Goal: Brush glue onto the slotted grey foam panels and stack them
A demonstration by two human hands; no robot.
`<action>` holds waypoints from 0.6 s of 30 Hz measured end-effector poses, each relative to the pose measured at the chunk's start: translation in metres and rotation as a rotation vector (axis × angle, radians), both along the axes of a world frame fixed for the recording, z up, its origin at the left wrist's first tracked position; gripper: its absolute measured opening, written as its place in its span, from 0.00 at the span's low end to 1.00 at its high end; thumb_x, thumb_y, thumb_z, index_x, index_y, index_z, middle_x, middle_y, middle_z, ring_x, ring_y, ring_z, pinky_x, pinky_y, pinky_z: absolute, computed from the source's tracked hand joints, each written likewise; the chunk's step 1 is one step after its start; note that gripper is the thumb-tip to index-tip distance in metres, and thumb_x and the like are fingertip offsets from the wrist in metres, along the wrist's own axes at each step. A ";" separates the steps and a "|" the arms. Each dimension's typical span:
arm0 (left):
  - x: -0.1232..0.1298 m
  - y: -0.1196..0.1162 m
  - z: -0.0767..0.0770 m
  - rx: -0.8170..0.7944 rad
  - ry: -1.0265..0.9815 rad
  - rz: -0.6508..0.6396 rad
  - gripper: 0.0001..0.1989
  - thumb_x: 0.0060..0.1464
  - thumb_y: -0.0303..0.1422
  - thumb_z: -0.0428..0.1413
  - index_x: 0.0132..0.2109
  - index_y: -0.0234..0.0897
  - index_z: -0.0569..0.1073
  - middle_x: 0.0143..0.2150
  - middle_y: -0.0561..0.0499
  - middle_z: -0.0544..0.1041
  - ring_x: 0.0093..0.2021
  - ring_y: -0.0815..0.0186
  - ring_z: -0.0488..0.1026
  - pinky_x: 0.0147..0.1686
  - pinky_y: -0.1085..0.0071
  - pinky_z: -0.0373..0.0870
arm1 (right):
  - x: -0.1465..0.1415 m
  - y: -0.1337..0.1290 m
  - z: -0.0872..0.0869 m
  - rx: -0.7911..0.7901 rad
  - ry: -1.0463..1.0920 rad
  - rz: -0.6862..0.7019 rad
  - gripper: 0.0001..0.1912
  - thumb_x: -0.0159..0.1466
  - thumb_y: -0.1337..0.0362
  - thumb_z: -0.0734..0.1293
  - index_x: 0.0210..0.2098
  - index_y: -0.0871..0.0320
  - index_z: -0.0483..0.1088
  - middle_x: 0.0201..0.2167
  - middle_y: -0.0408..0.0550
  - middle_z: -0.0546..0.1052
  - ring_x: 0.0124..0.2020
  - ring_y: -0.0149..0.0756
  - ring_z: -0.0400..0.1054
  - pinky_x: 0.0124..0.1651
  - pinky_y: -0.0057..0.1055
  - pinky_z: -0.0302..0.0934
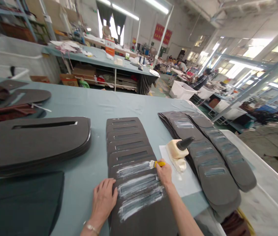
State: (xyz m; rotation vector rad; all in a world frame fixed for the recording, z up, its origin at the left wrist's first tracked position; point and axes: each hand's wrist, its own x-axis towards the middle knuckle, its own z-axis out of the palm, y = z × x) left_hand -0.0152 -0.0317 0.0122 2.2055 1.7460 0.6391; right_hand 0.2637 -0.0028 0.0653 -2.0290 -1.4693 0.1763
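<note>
My right hand (164,172) is closed on a small brush (159,164) with a yellow handle, its white bristles touching a dark grey panel. Overlapping slotted panels (129,154) run down the middle of the table; white paste is smeared around the slots of the nearer ones. My left hand (104,196) lies with spread fingers at the left edge of these panels, holding nothing. Right of the brush, a cream glue container (177,149) with a black nozzle stands on a white sheet (185,183).
A thick stack of slotted panels (37,141) lies at left, above a dark green piece (20,200). More pasted panels (212,164) overlap at right. Brown fabric sits at far left. Behind are another worktable (96,60), white bins and several people.
</note>
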 end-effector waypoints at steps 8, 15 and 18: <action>0.005 0.000 0.000 -0.046 -0.031 0.040 0.12 0.55 0.34 0.46 0.45 0.42 0.70 0.48 0.47 0.74 0.52 0.59 0.67 0.48 0.60 0.60 | 0.013 -0.007 0.006 0.057 0.064 -0.016 0.14 0.59 0.56 0.59 0.28 0.57 0.70 0.20 0.43 0.71 0.22 0.32 0.63 0.29 0.26 0.55; -0.025 0.018 -0.014 -0.414 -0.464 0.220 0.23 0.49 0.51 0.46 0.42 0.41 0.73 0.44 0.49 0.78 0.46 0.56 0.72 0.47 0.60 0.67 | 0.112 -0.049 0.062 0.042 0.024 -0.495 0.16 0.56 0.54 0.60 0.28 0.58 0.74 0.17 0.46 0.73 0.23 0.39 0.68 0.31 0.30 0.57; -0.043 0.023 -0.028 -0.568 -0.508 0.373 0.25 0.46 0.55 0.45 0.34 0.39 0.73 0.29 0.51 0.78 0.34 0.56 0.75 0.36 0.61 0.71 | 0.146 -0.060 0.068 0.060 -0.038 -0.634 0.17 0.55 0.54 0.59 0.25 0.58 0.73 0.17 0.48 0.74 0.23 0.41 0.69 0.32 0.31 0.57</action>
